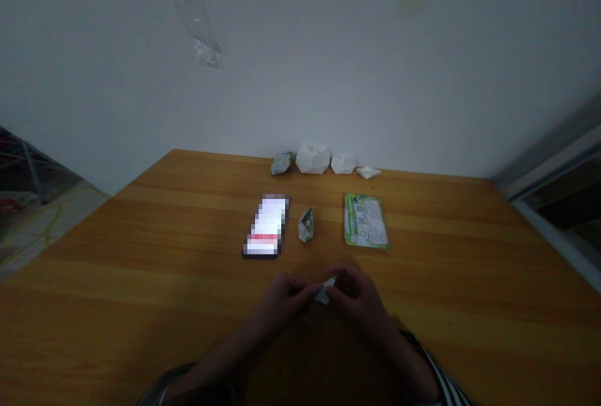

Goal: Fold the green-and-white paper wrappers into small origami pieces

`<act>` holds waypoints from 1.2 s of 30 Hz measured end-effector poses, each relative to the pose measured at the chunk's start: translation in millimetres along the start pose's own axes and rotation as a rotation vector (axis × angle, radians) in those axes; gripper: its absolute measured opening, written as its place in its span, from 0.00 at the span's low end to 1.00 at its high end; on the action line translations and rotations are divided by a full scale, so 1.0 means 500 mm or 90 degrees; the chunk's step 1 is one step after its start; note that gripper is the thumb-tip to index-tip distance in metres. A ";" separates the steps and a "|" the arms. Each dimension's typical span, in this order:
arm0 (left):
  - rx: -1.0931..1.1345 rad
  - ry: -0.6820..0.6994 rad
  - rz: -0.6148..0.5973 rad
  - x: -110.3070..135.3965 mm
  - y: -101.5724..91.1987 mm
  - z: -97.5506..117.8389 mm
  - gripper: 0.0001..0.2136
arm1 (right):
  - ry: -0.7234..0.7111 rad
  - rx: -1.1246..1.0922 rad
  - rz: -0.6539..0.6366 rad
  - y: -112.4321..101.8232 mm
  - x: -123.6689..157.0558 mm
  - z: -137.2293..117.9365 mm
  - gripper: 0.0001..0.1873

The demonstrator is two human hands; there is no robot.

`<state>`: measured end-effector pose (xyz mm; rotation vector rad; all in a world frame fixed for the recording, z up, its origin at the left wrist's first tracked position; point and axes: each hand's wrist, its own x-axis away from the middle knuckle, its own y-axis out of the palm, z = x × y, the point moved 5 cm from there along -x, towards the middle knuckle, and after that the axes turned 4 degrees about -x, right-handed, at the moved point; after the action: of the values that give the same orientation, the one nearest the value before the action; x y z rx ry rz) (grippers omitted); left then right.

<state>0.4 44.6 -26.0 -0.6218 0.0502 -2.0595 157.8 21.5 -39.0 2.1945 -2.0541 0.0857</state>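
Note:
Between my two hands is a small piece of folded paper, pale with grey print. My left hand pinches its left side between thumb and fingers. At the paper's right side, my right hand grips it with the thumb in front and the fingers curled behind. Part of the paper is hidden by my fingertips. Just beyond my hands lies a small folded paper shape, printed green and white. A phone with a lit, blurred screen is to the left of that shape.
A green and white printed packet or booklet lies at the right. Along the wall stand a printed folded paper, a large white one, a smaller one and a flat one. The wooden table meets the wall.

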 end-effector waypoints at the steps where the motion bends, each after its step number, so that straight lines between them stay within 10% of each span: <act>1: 0.001 0.002 0.009 0.001 -0.001 0.003 0.22 | 0.005 -0.013 0.010 -0.001 -0.002 0.003 0.14; 16: -0.038 0.080 0.065 0.011 -0.007 0.023 0.19 | 0.080 -0.105 -0.018 0.002 -0.010 -0.004 0.16; 36: 0.026 0.006 -0.057 0.003 0.027 -0.007 0.22 | -0.062 0.205 0.050 0.002 0.004 -0.022 0.14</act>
<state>8.6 35.3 -32.3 -0.5975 -0.0144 -2.1441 157.4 20.8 -27.9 2.3349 -2.3223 0.3475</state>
